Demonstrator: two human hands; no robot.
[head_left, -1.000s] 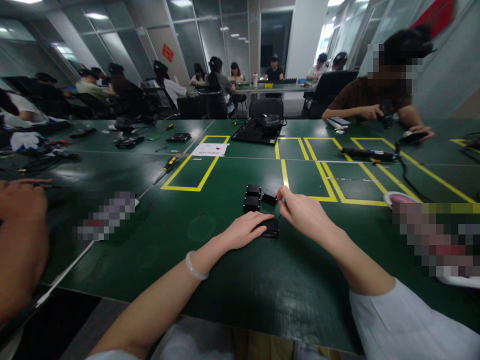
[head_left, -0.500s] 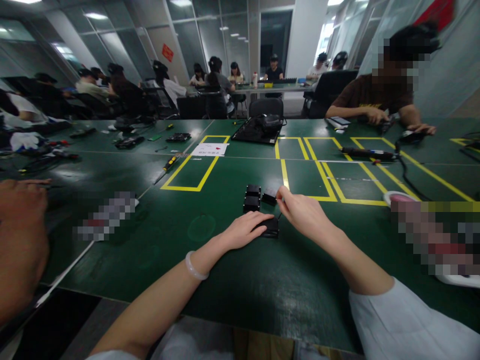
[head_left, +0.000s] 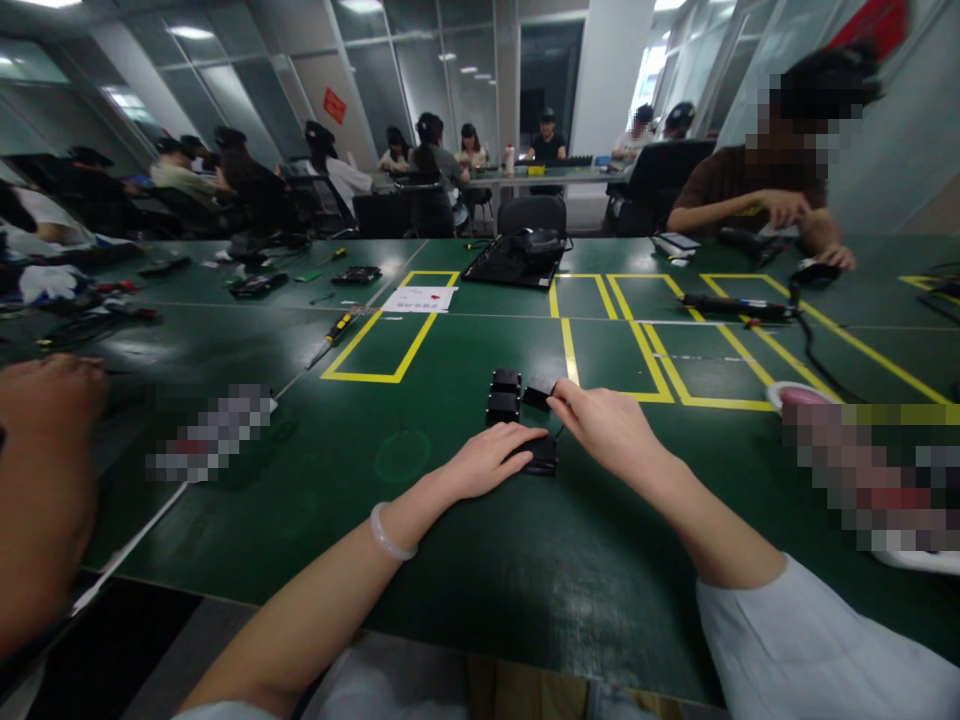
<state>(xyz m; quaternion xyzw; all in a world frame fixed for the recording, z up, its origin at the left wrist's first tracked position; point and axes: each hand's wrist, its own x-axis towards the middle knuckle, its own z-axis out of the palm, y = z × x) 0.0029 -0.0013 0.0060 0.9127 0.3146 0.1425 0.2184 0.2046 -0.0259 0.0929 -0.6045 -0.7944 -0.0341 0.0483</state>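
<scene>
A black rectangular block lies on the green table. My left hand rests over its left part, fingers along the far side and thumb at the near side, holding it. Just to the right, my right hand is closed in a pinch. A thin dark shaft points down from its fingers toward the block's right corner; the rest of that tool is hidden. Beyond my left fingers stand two similar black blocks in a row. Another black piece sits beside them, close to my right fingertips.
A yellow-handled screwdriver and a paper sheet lie farther left. Yellow tape marks rectangles on the table. Another person's hand is at the left edge. A corded black tool lies right, near a co-worker.
My right hand has shifted slightly left and down around the thin tool. My left hand and the block stay put. The co-worker at the right has moved their hands.
</scene>
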